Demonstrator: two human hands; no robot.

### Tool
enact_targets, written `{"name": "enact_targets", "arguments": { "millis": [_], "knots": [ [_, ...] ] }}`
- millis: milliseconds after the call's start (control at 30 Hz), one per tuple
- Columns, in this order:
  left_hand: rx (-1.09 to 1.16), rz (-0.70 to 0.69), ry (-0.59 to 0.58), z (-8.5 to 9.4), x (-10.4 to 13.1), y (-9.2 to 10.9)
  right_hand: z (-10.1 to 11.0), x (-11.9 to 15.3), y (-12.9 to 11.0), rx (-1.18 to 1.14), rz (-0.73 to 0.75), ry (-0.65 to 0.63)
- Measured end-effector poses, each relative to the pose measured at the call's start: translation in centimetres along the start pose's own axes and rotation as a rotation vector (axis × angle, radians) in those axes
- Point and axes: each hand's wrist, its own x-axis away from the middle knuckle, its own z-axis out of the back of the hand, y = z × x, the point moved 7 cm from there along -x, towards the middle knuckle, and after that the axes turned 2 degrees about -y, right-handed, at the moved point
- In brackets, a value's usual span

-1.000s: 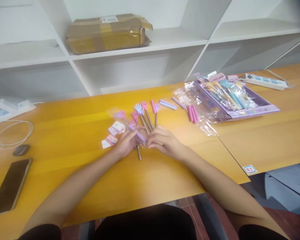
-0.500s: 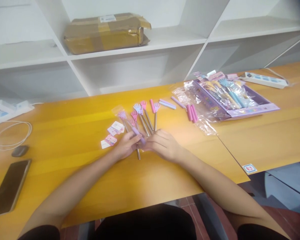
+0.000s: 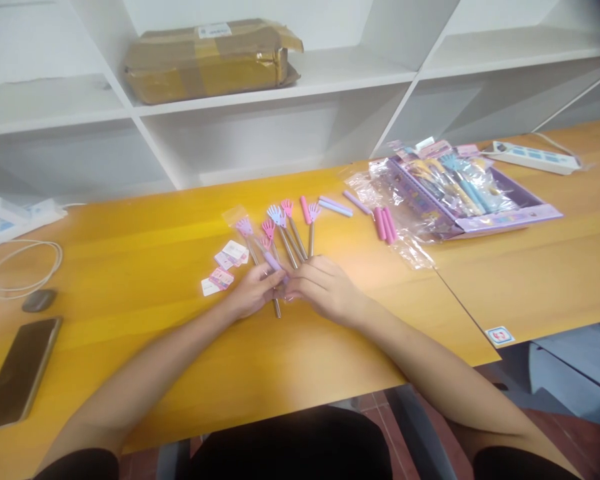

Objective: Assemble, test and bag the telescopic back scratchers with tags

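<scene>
My left hand [image 3: 254, 291] is closed round a purple-handled back scratcher [image 3: 273, 261] that lies slanted inside a clear plastic bag [image 3: 234, 215]. Its hand-shaped head points away from me. At the handle's near end, my right hand [image 3: 326, 287] has its fingers bent together on the bag's end; the fingertips are partly hidden. Just beyond both hands lie loose back scratchers with metal rods: a blue one [image 3: 276, 215], a pink one [image 3: 287, 208] and a lilac one [image 3: 313, 212] among them. A bare rod end [image 3: 277, 309] shows below my left hand.
Small printed cards [image 3: 222, 279] lie left of my hands. Pink handle sleeves [image 3: 384, 225] and blue-purple ones [image 3: 335, 207] are farther right, beside a purple display box [image 3: 510, 220] of wrapped back scratchers. A phone [image 3: 20, 373] and a dark earbud-like case [image 3: 39, 301] lie left.
My right fingers have shifted slightly at the bag's near end. The left hand keeps its hold on the bagged back scratcher, and the things on the table lie as before.
</scene>
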Motion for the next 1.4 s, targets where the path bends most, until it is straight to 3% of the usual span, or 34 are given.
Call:
{"name": "enact_targets", "arguments": {
  "millis": [233,433,633,933,1067,1167,1267,1400],
  "knots": [
    [-0.095,-0.013,-0.043,0.2,-0.3,-0.1,-1.1,-0.2,2.1,-0.277,-0.128,-0.071],
    [-0.173,-0.014,-0.137,-0.3,-0.1,0.1,-0.8,0.5,3.5,-0.383,-0.262,-0.032],
    [-0.364,0.003,-0.115,0.4,-0.1,-0.5,-0.9,0.7,3.7,-0.422,-0.339,-0.029],
    [-0.355,-0.01,-0.101,0.8,-0.7,-0.7,-1.1,0.8,4.0,-0.429,-0.362,-0.014],
    [-0.369,-0.009,-0.095,0.9,-0.7,-0.5,-1.2,0.9,4.3,-0.353,-0.4,0.071],
    [-0.379,-0.025,-0.129,0.5,-0.6,0.0,-1.2,1.3,5.0,-0.335,-0.513,0.129],
    [-0.39,-0.049,-0.185,0.0,-0.5,0.5,-2.2,1.7,5.7,-0.4,-0.641,0.02],
    [-0.409,-0.022,-0.174,0.2,-0.5,0.3,-3.1,1.9,5.9,-0.435,-0.686,-0.186]
  ]
}}
